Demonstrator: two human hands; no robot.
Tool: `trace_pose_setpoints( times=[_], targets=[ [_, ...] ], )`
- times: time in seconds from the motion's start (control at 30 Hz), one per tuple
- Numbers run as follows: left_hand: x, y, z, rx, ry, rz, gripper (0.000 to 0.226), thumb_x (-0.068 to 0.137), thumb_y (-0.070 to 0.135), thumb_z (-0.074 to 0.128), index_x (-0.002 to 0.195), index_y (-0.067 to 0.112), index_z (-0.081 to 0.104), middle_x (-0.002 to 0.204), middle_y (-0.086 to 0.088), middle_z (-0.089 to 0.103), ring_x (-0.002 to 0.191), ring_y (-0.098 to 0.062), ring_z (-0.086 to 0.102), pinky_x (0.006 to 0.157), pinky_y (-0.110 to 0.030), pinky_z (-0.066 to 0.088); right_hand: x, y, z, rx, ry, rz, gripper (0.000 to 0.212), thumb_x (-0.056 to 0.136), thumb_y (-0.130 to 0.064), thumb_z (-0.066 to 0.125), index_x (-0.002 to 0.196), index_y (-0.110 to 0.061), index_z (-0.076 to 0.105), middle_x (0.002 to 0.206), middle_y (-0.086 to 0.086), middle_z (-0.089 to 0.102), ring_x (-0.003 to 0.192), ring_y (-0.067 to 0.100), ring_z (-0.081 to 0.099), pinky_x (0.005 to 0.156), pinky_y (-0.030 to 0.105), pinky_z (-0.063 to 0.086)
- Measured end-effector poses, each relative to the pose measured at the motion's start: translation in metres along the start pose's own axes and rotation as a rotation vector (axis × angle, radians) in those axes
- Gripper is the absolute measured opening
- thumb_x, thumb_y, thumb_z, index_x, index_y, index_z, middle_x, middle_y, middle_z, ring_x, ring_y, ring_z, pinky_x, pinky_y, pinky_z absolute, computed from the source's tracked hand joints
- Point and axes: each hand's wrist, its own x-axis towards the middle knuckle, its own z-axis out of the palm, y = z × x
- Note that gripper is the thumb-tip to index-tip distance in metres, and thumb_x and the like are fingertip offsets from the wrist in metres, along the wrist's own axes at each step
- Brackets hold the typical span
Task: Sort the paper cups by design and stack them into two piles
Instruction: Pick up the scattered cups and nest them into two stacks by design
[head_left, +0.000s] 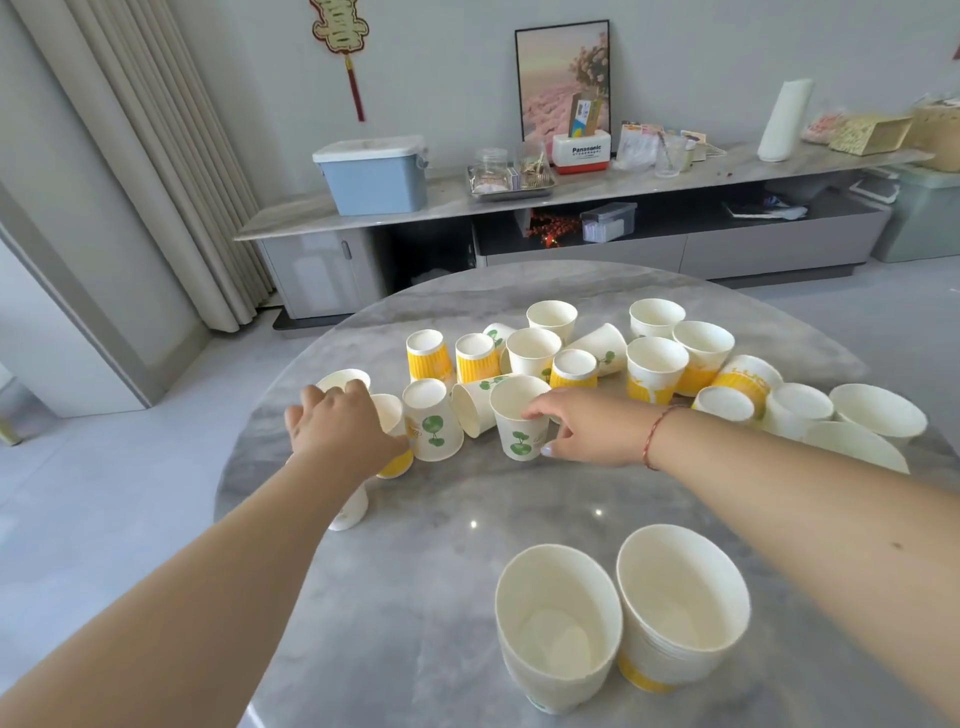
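Note:
Many paper cups lie scattered across the far half of the round marble table (457, 525), some with yellow bands, some with green leaves. My right hand (587, 426) grips an upright green-leaf cup (519, 426), thumb inside the rim and fingers round its side. My left hand (337, 426) holds a yellow-band cup (395, 441) lying at the table's left. An upside-down green-leaf cup (434, 426) stands between the two hands. Near me stand two stacks: a green-leaf stack (558, 623) and a yellow-band stack (680, 608).
A white cup (350, 512) sits under my left forearm at the table's left edge. More cups (878, 410) crowd the right side. Beyond the table runs a low grey cabinet (571, 192) with a blue box (374, 176), a tray and jars.

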Motion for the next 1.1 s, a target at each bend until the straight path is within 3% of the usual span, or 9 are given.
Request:
trace_pose_setpoints(
  times=[0.1,0.2,0.33,0.4,0.53,0.63,0.8,0.97,1.1],
  targets=[
    [0.001,0.001,0.004,-0.012,0.037,0.024,0.063,0.069,0.058,0.066,0.112,0.016,0.05,0.112,-0.007,0.055,0.113,-0.029,0.036,0.081,-0.039,0.029,0.006,0.001,0.007,-0.014,0.001,0.03,0.036,0.09,-0.021,0.055,0.126,-0.018,0.053,0.121,0.004,0.062,0.108,0.021,0.058,0.087,0.03,0.046],
    [-0.003,0.0,0.004,-0.006,0.071,0.086,0.031,0.079,0.042,0.064,0.099,0.018,0.064,0.11,-0.005,0.055,0.112,-0.028,0.035,0.083,-0.037,0.03,0.005,0.002,0.01,0.03,0.053,0.041,0.032,0.09,-0.019,0.056,0.122,-0.015,0.058,0.121,0.004,0.064,0.111,0.02,0.059,0.092,0.028,0.045],
    [-0.018,-0.004,-0.006,-0.074,0.142,0.135,0.015,0.085,0.031,0.059,0.088,0.02,0.07,0.1,0.0,0.062,0.109,-0.025,0.037,0.082,-0.035,0.024,-0.018,0.0,-0.004,0.053,0.18,0.031,0.027,0.088,-0.02,0.058,0.115,-0.015,0.062,0.114,0.003,0.068,0.104,0.017,0.062,0.092,0.032,0.048],
    [-0.03,-0.004,-0.025,-0.125,0.2,0.174,0.014,0.085,0.033,0.062,0.086,0.021,0.07,0.093,0.002,0.064,0.106,-0.023,0.038,0.079,-0.033,0.02,-0.041,-0.004,-0.019,0.087,0.295,0.024,0.021,0.088,-0.023,0.06,0.107,-0.018,0.065,0.104,0.0,0.07,0.097,0.015,0.064,0.087,0.031,0.05],
    [-0.076,0.006,-0.078,-0.335,0.375,0.364,0.011,0.078,0.034,0.071,0.078,0.023,0.071,0.075,0.01,0.06,0.091,-0.015,0.035,0.077,-0.03,0.018,-0.111,-0.025,-0.05,0.154,0.543,-0.024,0.005,0.086,-0.026,0.062,0.084,-0.026,0.067,0.074,-0.013,0.066,0.076,0.004,0.061,0.065,0.009,0.042],
    [-0.126,0.012,-0.112,-0.514,0.415,0.544,0.01,0.072,0.033,0.078,0.071,0.027,0.07,0.069,0.017,0.059,0.086,-0.009,0.036,0.078,-0.031,0.029,-0.172,-0.046,-0.059,0.231,0.636,-0.091,0.008,0.083,-0.028,0.065,0.075,-0.028,0.066,0.079,-0.012,0.067,0.075,0.005,0.061,0.062,0.01,0.043],
    [-0.183,0.018,-0.123,-0.54,0.334,0.796,0.021,0.07,0.055,0.059,0.07,0.036,0.067,0.068,0.027,0.057,0.081,-0.005,0.04,0.071,-0.029,0.041,-0.23,-0.052,-0.04,0.169,0.576,-0.138,0.015,0.081,-0.045,0.057,0.073,-0.034,0.063,0.078,-0.011,0.066,0.071,0.006,0.061,0.063,0.011,0.044],
    [-0.194,0.025,-0.096,-0.433,0.27,0.855,0.024,0.069,0.056,0.054,0.07,0.036,0.067,0.068,0.023,0.06,0.079,-0.002,0.041,0.068,-0.029,0.041,-0.228,-0.037,-0.017,0.133,0.464,-0.099,0.016,0.082,-0.045,0.057,0.081,-0.032,0.065,0.082,-0.012,0.065,0.078,0.009,0.06,0.067,0.024,0.049],
    [-0.189,0.023,-0.073,-0.348,0.237,0.866,0.032,0.066,0.063,0.052,0.076,0.038,0.069,0.074,0.023,0.062,0.085,-0.002,0.042,0.073,-0.021,0.036,-0.219,-0.029,-0.003,0.104,0.311,-0.05,0.026,0.082,-0.048,0.061,0.104,-0.033,0.065,0.103,-0.019,0.063,0.083,0.001,0.06,0.073,0.021,0.05]
  ],
)
